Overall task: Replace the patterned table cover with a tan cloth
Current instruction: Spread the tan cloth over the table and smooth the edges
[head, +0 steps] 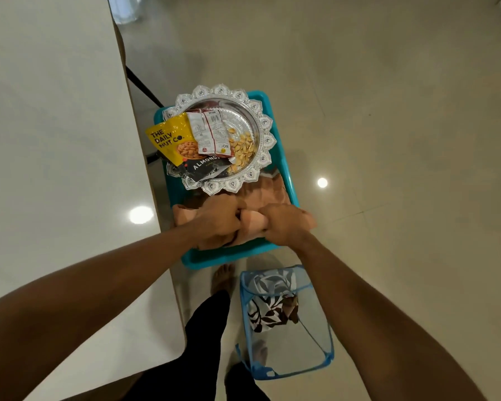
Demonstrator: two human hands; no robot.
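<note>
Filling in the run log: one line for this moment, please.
stage: fetching tan cloth | left hand: gripping cloth | right hand: gripping cloth | patterned cover: in hamper | table: bare

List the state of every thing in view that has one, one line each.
Table: bare, no cover on it.
Tan cloth: bunched in the teal tray, gripped by both hands.
Left hand: closed on the cloth.
Right hand: closed on the cloth.
Silver platter: resting on the tray, holding snack packets.
Patterned cover: crumpled inside the blue mesh basket.
</note>
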